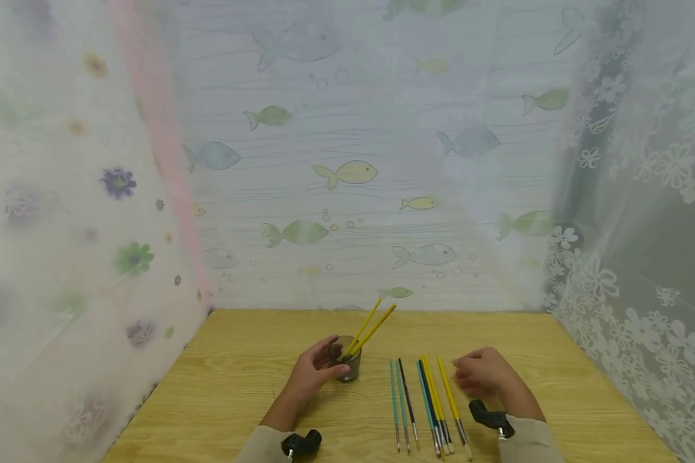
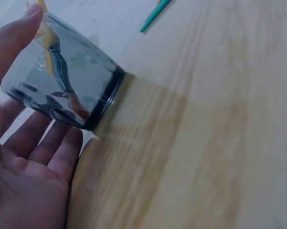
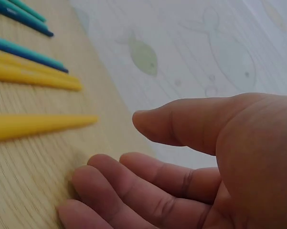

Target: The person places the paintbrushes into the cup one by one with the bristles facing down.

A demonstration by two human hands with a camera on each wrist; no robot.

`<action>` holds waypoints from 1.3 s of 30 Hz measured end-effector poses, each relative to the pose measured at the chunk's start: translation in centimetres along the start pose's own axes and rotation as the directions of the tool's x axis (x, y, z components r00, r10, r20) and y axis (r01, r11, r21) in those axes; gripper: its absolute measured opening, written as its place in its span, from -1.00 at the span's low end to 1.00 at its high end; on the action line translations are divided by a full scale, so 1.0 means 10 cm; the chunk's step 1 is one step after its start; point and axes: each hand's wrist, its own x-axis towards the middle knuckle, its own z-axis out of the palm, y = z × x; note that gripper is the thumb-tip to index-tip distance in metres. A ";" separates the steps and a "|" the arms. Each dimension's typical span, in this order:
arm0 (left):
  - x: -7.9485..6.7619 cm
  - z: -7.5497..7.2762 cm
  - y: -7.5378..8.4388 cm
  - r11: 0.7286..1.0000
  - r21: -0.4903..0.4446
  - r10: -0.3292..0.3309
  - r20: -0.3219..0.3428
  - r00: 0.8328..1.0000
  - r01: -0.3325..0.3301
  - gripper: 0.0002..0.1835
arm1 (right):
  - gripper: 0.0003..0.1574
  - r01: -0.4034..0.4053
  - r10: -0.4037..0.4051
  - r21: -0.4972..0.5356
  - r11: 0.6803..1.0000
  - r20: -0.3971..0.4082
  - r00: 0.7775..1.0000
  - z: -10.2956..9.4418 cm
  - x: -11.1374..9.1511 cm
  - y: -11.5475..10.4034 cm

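My left hand (image 1: pixel 311 371) holds a smoky grey glass (image 1: pixel 352 370), thumb on the near side and fingers round the far side. Two yellow-handled paintbrushes (image 1: pixel 376 329) lean in it toward the right. In the left wrist view the dark ferrule and reddish-brown bristles (image 2: pixel 76 106) of a brush show through the glass. My right hand (image 1: pixel 489 376) holds nothing; its fingers are loosely bent and the thumb stands apart from them. Just left of it lies a yellow paintbrush (image 1: pixel 448 390), handle end away from me and bristles toward me.
More paintbrushes lie side by side on the wooden table (image 1: pixel 255 341): teal ones (image 1: pixel 393 392), a dark one (image 1: pixel 408 393), and a cluster of yellow and blue ones (image 1: pixel 430 390). A fish-patterned curtain (image 1: pixel 359 116) hangs behind, flowered sheets (image 1: pixel 64 257) at both sides.
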 end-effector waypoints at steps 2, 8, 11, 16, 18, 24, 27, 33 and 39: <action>-0.01 -0.01 -0.01 1.000 0.011 -0.006 -0.005 1.000 0.006 -0.14 | -0.39 -0.044 0.043 0.055 0.998 0.017 0.999 -0.06 0.01 0.06; -0.01 -0.02 -0.02 0.999 0.030 -0.030 -0.011 0.999 0.031 -0.15 | -0.33 -0.110 0.105 0.118 0.987 0.048 0.993 -0.29 -0.01 0.20; -0.01 -0.02 -0.02 0.999 0.032 -0.038 -0.009 0.999 0.038 -0.17 | -0.35 -0.083 0.077 0.096 0.992 0.060 0.995 -0.33 -0.03 0.21; -0.02 -0.01 0.00 0.999 0.028 -0.034 -0.002 0.999 0.034 -0.17 | -0.44 -0.016 0.013 0.026 1.000 0.113 0.993 -0.28 -0.03 0.19; -0.03 -0.01 0.00 0.999 0.031 -0.035 0.000 0.999 0.035 -0.15 | -0.51 0.008 -0.007 -0.010 1.000 0.118 0.993 -0.24 -0.02 0.17; -0.03 -0.02 0.02 0.999 0.023 -0.037 0.010 0.999 0.037 -0.16 | -0.67 0.073 -0.064 -0.136 0.988 0.068 0.996 -0.05 0.00 0.08; -0.03 -0.02 0.02 0.999 0.027 -0.033 0.011 0.999 0.033 -0.18 | -0.72 0.095 -0.088 -0.206 0.974 0.042 0.995 0.05 -0.01 0.01; -0.03 -0.01 0.02 0.999 0.030 -0.038 0.001 0.999 0.038 -0.18 | -0.78 0.085 -0.095 -0.306 0.948 -0.018 0.995 0.22 -0.03 -0.08; -0.04 -0.01 0.02 0.999 0.040 -0.033 0.007 0.999 0.032 -0.19 | -0.83 0.083 -0.106 -0.362 0.928 -0.043 0.993 0.31 -0.06 -0.14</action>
